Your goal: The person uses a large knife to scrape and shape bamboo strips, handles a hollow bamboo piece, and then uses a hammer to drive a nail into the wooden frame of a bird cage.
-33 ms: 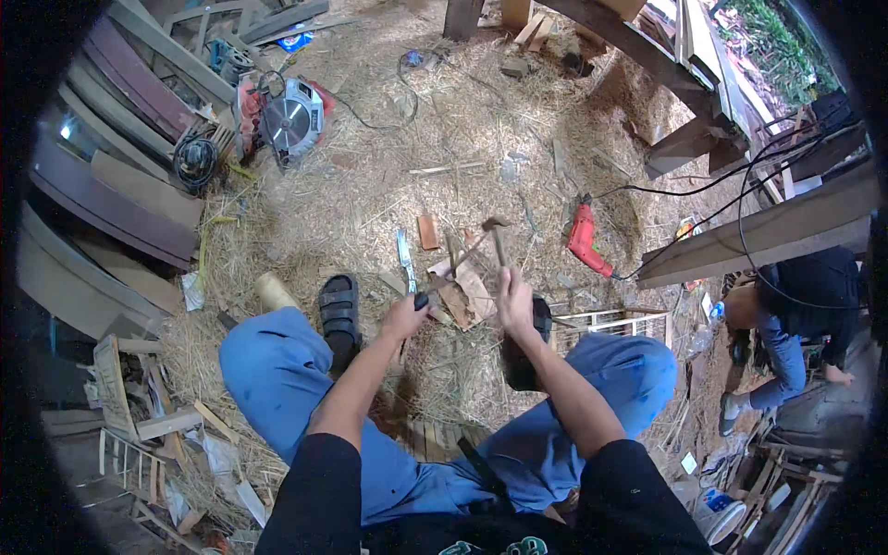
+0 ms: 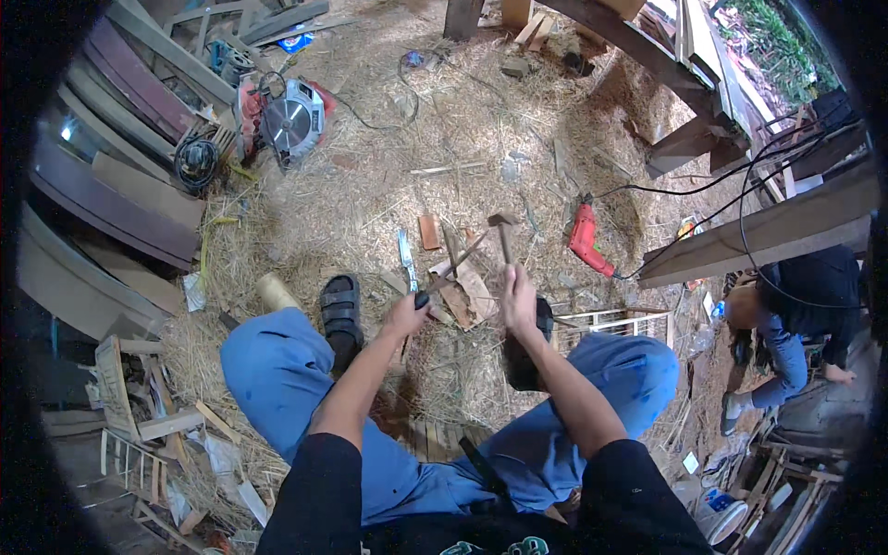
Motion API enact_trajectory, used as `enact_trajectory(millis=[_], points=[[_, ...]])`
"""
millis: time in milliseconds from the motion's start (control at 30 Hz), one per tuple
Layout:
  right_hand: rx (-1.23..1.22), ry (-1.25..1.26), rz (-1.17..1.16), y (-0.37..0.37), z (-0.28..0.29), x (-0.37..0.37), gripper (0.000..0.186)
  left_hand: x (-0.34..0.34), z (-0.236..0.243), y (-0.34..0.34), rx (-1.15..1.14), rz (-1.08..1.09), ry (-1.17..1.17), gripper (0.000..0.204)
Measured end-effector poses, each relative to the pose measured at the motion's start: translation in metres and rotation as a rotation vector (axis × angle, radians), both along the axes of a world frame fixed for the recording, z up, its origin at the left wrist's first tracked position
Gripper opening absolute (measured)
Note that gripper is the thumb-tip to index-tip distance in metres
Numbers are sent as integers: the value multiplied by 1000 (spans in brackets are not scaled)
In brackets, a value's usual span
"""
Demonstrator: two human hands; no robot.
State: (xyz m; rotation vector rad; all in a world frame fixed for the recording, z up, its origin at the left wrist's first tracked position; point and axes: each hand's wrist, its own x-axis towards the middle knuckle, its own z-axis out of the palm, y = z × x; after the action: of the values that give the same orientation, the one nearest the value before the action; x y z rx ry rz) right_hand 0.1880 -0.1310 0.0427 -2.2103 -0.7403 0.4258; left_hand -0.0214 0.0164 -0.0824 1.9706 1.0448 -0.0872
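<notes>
My left hand (image 2: 404, 317) is closed round the black handle of a long thin-bladed tool (image 2: 422, 301). Its narrow blade slants up and to the right; I cannot make out its exact kind. In my right hand (image 2: 519, 303) is the wooden handle of a hammer (image 2: 504, 242), its head pointing away from me. Below and between these tools lies a flat piece of light wood (image 2: 475, 294) on the straw-covered ground. A dark narrow piece (image 2: 450, 245) stands by its far edge. Left of it is a silvery-blue long tool (image 2: 406, 259), and beyond, a small reddish-brown wood block (image 2: 428, 232).
A red corded drill (image 2: 583, 242) lies to the right. At the far left rests a circular saw (image 2: 292, 120) with its blade showing, near stacked boards (image 2: 120, 213). Timber beams (image 2: 768, 236) and black cables cross the right side, where another person (image 2: 805, 305) bends down.
My right hand and the hammer have shifted slightly to the right, and the hammer head stands a little farther from the thin blade. My left hand stays nearly in place.
</notes>
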Motion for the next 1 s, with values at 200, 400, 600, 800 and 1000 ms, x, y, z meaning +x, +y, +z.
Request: enact_trajectory(millis=[200,400,600,800,1000], points=[[123,-78,42,-4,1,-13,31,-2,-5,12,49,-39,21,46],[-23,-63,221,-24,-14,-22,31,19,9,3,24,25,73,49],[161,-120,293,-6,15,-31,21,26,-10,-3,-23,118,-105,43],[-336,-14,244,-10,-43,-12,40,37,-7,-12,68,81,11,42],[-370,-45,258,-1,-16,-19,45,1,-36,-7,59,29,18,39]])
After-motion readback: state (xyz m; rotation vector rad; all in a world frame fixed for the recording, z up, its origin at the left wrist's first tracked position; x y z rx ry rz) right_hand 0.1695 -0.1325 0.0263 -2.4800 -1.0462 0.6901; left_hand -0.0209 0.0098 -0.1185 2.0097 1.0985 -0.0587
